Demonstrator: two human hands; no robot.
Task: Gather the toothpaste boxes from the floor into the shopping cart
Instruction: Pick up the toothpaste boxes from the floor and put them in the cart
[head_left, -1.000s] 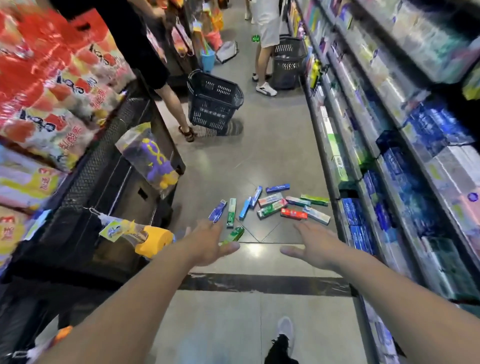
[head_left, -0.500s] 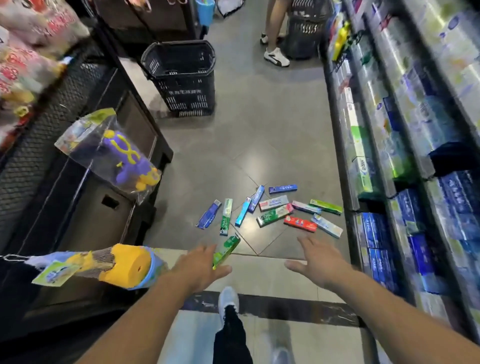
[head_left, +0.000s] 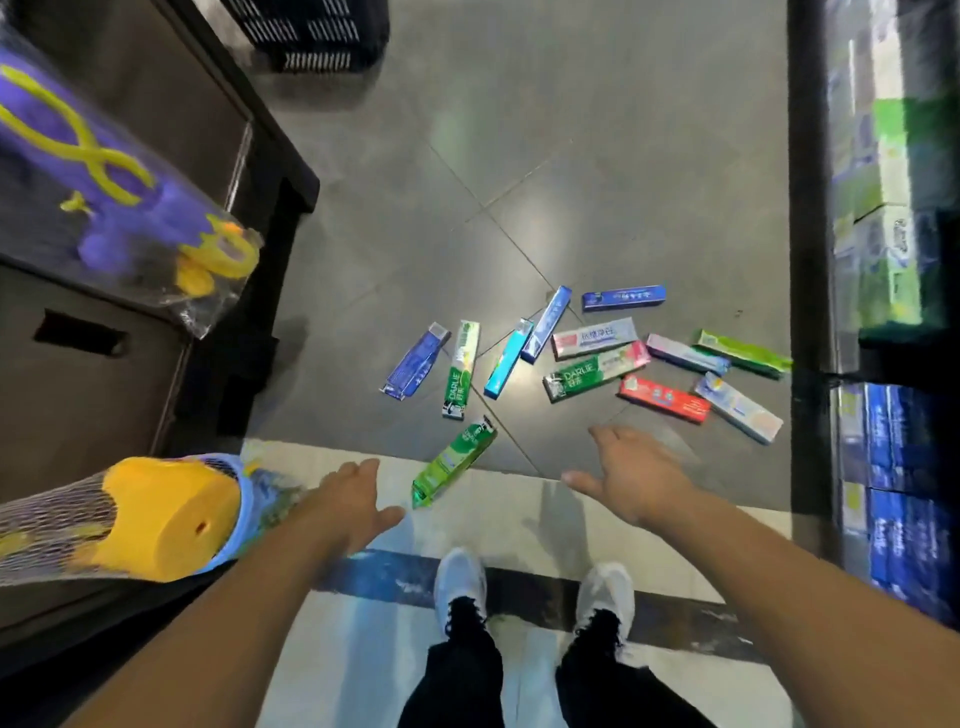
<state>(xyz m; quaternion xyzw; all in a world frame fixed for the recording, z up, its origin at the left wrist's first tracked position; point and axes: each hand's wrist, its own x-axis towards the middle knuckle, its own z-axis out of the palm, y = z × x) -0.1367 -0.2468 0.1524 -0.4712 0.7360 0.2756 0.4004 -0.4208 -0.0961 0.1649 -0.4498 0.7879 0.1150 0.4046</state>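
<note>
Both hands, left (head_left: 349, 500) and right (head_left: 635, 474), hang open and empty over the floor (head_left: 597, 156), spread to scoop the near green box (head_left: 453, 461) first, I'd judge.

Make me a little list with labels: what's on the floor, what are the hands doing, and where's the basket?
floor: about a dozen toothpaste boxes scattered flat on grey tiles
nearest box: green box, between the hands
left hand: open, holding nothing
right hand: open, holding nothing
basket: black, at top edge, beyond the boxes
shelves: on the right, stocked with boxes
</note>
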